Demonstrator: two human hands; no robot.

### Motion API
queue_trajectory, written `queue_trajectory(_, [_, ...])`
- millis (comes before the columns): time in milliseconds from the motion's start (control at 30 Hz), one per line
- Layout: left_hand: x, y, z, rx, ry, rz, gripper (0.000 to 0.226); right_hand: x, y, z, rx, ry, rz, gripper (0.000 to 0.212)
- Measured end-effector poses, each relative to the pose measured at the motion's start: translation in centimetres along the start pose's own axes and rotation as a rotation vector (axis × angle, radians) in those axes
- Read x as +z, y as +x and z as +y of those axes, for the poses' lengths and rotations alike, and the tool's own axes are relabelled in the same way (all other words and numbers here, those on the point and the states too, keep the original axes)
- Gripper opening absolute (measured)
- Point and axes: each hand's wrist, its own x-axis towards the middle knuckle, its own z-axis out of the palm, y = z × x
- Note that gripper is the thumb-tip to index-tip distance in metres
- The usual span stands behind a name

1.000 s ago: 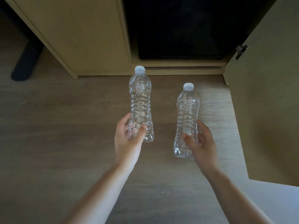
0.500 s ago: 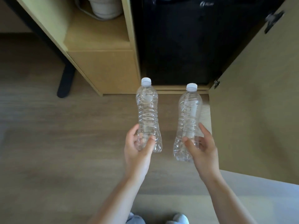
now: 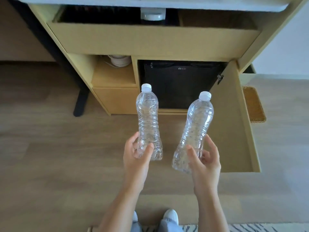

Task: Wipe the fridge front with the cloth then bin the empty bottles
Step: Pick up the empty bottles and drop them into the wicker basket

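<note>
Left hand: grip closed round base of left bottle, which stands near upright above the fingers, white cap on top. Right hand: grip wrapped on lower part of right bottle, tilted rightward. Both bottles held apart, black fridge beyond them, cabinet door open just right of the right grip.

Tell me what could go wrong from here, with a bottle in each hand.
1. The open cabinet door juts out beside the right hand; turning could knock it.
2. Both hands grip only the bottles' lower ends: the left bottle in the left hand, the tilted right bottle more loosely. Either could slip.
3. No bin is in view.
</note>
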Motion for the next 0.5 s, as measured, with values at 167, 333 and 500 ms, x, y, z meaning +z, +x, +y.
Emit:
queue_trajectory(167, [-1.6, -4.0, 3.5, -0.017, 0.030, -0.034, 0.043, -2.3, -3.7, -4.6, -0.057, -0.029, 0.001, 0.049])
queue_trajectory(333, [-3.4, -5.3, 7.6, -0.007, 0.048, -0.092, 0.042, -4.4, -5.3, -9.1, -0.159, -0.041, 0.010, 0.052])
queue_trajectory(500, [-4.9, -6.6, 11.8, 0.030, 0.054, -0.178, 0.042, -5.3, -7.9, -12.5, -0.188, -0.023, 0.006, 0.051])
